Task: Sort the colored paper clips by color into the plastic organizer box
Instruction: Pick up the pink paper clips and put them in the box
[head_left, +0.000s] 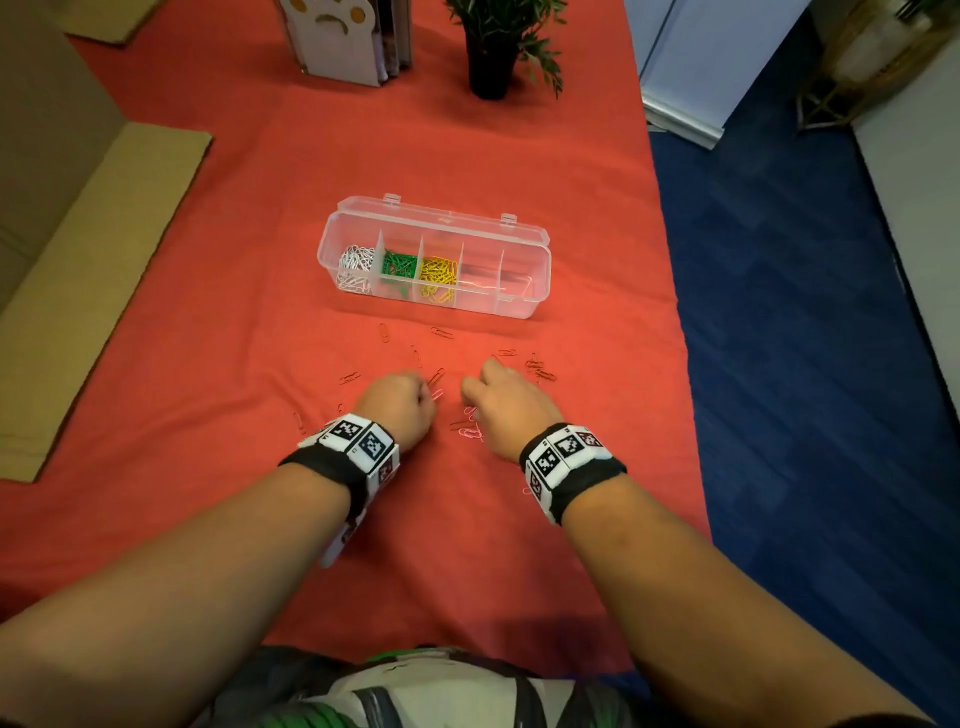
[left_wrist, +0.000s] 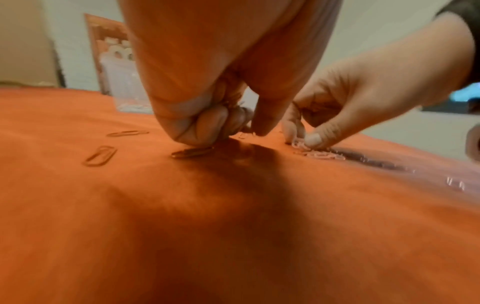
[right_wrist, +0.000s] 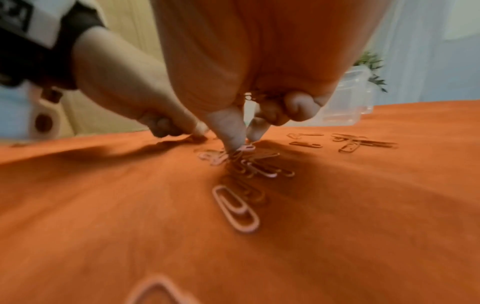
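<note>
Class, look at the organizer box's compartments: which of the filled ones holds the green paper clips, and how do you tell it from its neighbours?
The second compartment from the left in the organizer box holds the green clips, between the white clips and the yellow clips.

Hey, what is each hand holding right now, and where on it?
The right hand pinches a pink paper clip at its end, thumb against forefinger. The left hand is curled over a red clip; whether it grips it cannot be told.

Red cloth (head_left: 467, 156) spreads right across the counter. At the far edge, a potted plant (head_left: 493, 47) stands beside a paw-print holder (head_left: 337, 36) stuffed with books. Cardboard sheets (head_left: 93, 270) lie left, and blue carpet (head_left: 805, 338) runs along the right.
</note>
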